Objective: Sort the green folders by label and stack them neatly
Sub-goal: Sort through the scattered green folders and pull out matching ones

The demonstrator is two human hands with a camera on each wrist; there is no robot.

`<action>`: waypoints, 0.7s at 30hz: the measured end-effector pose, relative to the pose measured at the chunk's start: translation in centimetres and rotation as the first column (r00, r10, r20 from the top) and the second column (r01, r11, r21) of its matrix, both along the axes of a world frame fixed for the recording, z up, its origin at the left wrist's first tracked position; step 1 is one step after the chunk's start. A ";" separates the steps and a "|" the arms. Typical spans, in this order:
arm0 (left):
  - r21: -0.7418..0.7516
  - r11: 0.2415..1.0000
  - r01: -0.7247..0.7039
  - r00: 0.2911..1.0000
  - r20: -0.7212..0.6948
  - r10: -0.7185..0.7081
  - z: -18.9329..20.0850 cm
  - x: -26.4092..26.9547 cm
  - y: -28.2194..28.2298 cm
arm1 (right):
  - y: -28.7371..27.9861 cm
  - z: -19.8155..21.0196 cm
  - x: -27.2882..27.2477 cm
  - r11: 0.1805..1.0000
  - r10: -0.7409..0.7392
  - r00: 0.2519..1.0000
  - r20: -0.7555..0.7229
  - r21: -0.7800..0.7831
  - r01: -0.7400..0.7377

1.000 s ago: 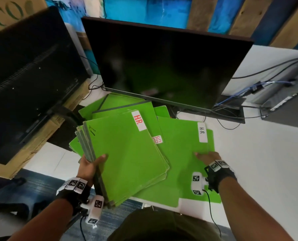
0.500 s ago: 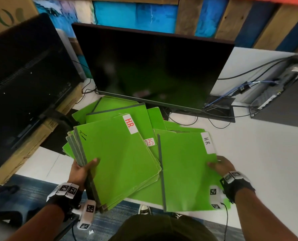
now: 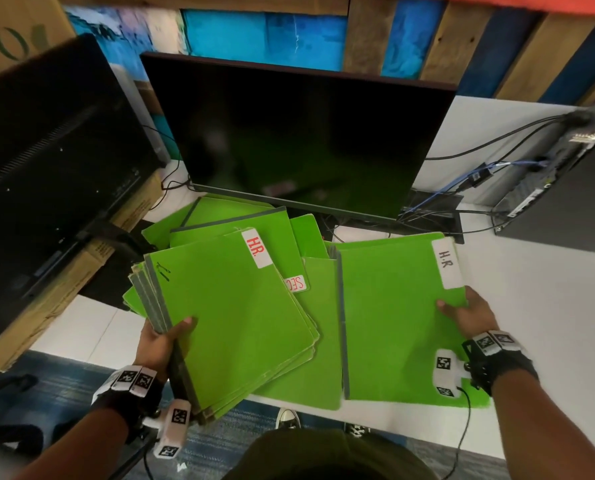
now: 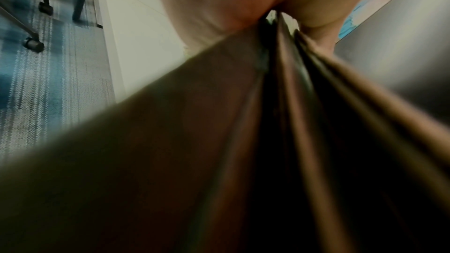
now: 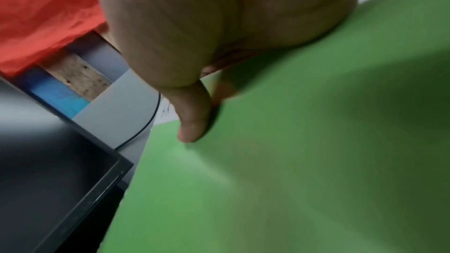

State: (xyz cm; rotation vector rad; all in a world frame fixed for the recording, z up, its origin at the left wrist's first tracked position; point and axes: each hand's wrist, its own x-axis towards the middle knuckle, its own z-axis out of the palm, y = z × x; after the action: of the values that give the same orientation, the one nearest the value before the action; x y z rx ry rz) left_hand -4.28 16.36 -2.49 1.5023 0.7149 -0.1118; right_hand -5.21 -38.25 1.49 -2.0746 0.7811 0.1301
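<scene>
Centre frame, the left hand (image 3: 161, 344) grips a fanned bundle of bright green card folders (image 3: 230, 317). The right hand (image 3: 469, 315), thumb on top, pinches another green H.R-labelled folder (image 3: 393, 317) at right above the white desk (image 3: 549, 306); best squared onto matching labels.

both forearms bare, no sleeves in view. left hand (image 3: 159, 344) and right hand (image 3: 471, 311) ungloved. each wrist carries a black strap (image 3: 504, 370) with white square-coded marker tags (image 3: 133, 378) on top and a white camera block (image 3: 445, 374) (also tagged) beside it. thin black cable (image 3: 464, 431) trails from the right unit. dark olive garment (image 3: 327, 455) at bottom edge.
</scene>
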 end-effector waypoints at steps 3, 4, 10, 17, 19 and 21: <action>-0.009 1.000 0.016 1.000 0.018 -0.016 0.1 0.4 -0.5 | -2.2 2.0 -1.0 0.999 0.031 0.994 0.102 0.013 -0.033; -0.019 1.000 0.020 0.999 0.031 -0.019 0.2 0.6 -0.9 | -2.9 2.7 -1.4 0.999 0.033 0.992 0.124 0.031 -0.038; -0.107 0.992 0.062 0.997 0.050 -0.056 1.0 1.6 -3.2 | -6.6 6.5 -4.6 0.940 -0.125 0.938 0.323 0.342 0.008; -0.147 0.979 0.140 0.990 0.055 -0.133 0.7 2.6 -7.2 | -3.8 5.7 -3.7 0.852 -0.214 0.908 0.360 0.523 -0.007; -0.128 0.980 0.153 0.988 0.054 -0.147 1.0 2.5 -8.5 | -0.7 4.4 -2.7 0.860 -0.185 0.918 0.350 0.511 -0.021; -0.123 0.978 0.170 0.985 0.040 -0.166 1.2 2.3 -9.4 | 2.3 2.9 -1.7 0.887 -0.105 0.942 0.318 0.458 -0.056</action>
State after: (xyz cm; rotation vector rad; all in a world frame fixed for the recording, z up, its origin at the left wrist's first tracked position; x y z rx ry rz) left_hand -1.94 6.98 -1.28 1.4380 0.5457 -0.2583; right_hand -6.94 -35.96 4.42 -1.5725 0.5045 -0.0506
